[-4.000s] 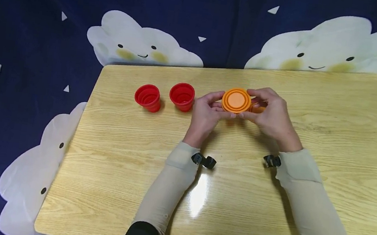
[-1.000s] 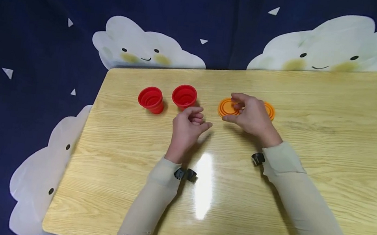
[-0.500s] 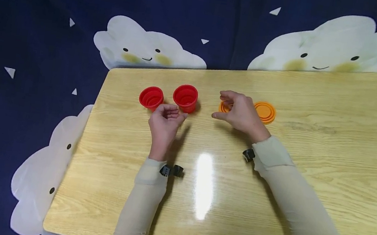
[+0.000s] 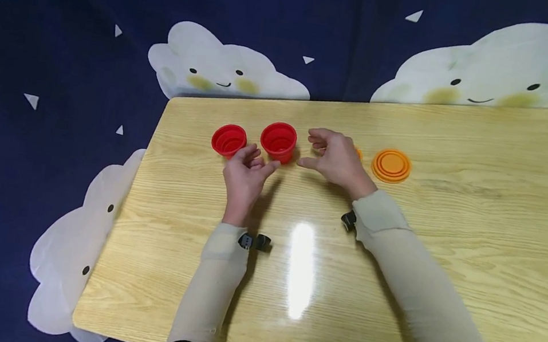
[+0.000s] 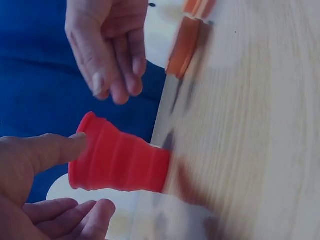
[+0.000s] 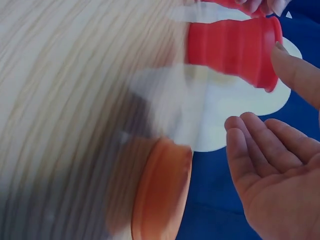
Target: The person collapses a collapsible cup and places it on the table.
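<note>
Two red collapsible cups, the left cup point(image 4: 228, 139) and the right cup point(image 4: 278, 140), stand extended and upright on the table. My left hand point(image 4: 246, 176) hovers before the gap between them, fingers loosely bent. In the left wrist view its thumb overlaps the right cup's rim point(image 5: 80, 150); whether it touches I cannot tell. My right hand point(image 4: 335, 159) hangs just right of that cup, thumb and fingers spread apart, holding nothing. Behind this hand lies one flattened orange collapsible cup point(image 6: 162, 195), mostly hidden in the head view. A second flattened orange cup point(image 4: 392, 166) lies farther right.
The wooden table point(image 4: 177, 274) has its back edge against a dark blue curtain point(image 4: 354, 37) with white cloud prints. Small black cameras point(image 4: 254, 242) are strapped at both wrists.
Four seconds ago both hands held a flattened orange cup; it then lay on the table. Since then, the left hand has moved left to the red cups, and the right hand has followed leftward.
</note>
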Action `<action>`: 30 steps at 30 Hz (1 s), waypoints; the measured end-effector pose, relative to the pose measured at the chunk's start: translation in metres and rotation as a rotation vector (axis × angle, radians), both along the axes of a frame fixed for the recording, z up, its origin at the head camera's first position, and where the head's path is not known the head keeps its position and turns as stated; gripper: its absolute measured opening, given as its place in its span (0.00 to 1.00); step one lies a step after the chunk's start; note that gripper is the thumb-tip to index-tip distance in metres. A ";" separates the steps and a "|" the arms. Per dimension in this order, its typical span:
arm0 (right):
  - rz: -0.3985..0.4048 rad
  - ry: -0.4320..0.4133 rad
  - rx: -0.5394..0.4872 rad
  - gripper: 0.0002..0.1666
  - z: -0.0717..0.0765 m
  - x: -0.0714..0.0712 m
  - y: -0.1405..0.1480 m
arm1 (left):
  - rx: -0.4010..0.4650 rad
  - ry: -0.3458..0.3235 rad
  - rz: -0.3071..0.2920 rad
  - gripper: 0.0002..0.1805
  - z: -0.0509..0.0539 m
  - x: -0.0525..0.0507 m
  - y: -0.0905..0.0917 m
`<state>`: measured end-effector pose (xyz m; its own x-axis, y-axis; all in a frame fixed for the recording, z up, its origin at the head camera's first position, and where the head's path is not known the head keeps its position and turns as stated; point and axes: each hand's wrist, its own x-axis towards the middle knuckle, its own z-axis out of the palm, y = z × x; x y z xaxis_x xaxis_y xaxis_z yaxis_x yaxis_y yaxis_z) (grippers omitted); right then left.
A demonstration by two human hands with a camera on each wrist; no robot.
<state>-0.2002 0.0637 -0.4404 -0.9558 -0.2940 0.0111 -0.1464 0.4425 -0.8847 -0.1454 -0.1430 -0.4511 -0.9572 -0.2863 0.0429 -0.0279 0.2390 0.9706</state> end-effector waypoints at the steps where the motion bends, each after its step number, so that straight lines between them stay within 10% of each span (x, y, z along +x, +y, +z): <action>1: -0.002 -0.003 -0.004 0.43 -0.001 -0.001 -0.003 | -0.003 -0.002 -0.002 0.37 0.000 -0.001 0.001; 10: -0.036 -0.004 -0.063 0.40 -0.005 -0.007 -0.028 | -0.083 0.064 -0.048 0.35 -0.001 -0.010 0.007; 30: -0.069 -0.019 -0.223 0.41 0.010 0.000 -0.026 | 0.019 0.158 -0.088 0.33 0.013 -0.010 0.009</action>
